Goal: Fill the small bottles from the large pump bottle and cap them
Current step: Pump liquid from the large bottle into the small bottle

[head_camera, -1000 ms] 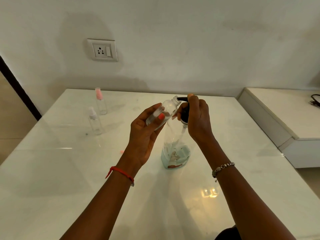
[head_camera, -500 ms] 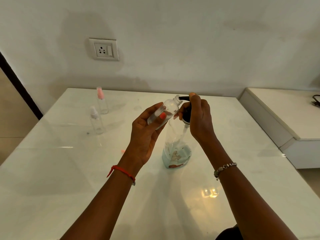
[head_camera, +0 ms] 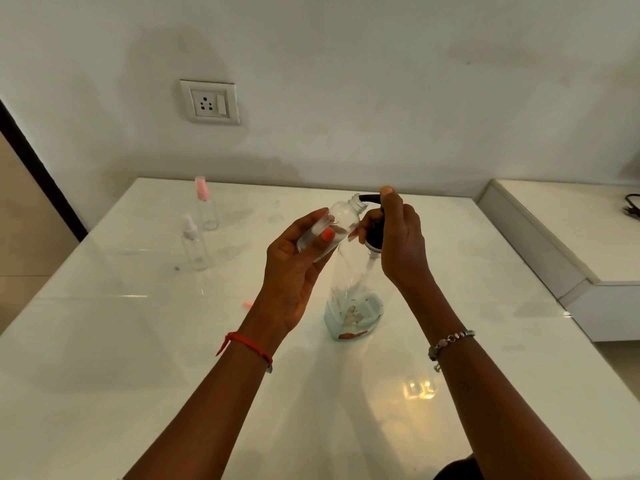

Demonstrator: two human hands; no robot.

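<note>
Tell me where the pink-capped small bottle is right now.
In the head view the pink-capped bottle stands upright at the far left of the table, near the wall, just behind the white-capped bottle and below the wall socket.

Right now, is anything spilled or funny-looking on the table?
No spill shows. A small pink piece lies loose on the table, away from any bottle; it may be a stray cap. The pump bottle has ragged brown patches near its base, perhaps a torn label.

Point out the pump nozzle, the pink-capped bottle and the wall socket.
pump nozzle (head_camera: 369,198), head view, on the black spout.
pink-capped bottle (head_camera: 207,213), head view, on its clear body.
wall socket (head_camera: 209,102), head view, on its faceplate.
</note>
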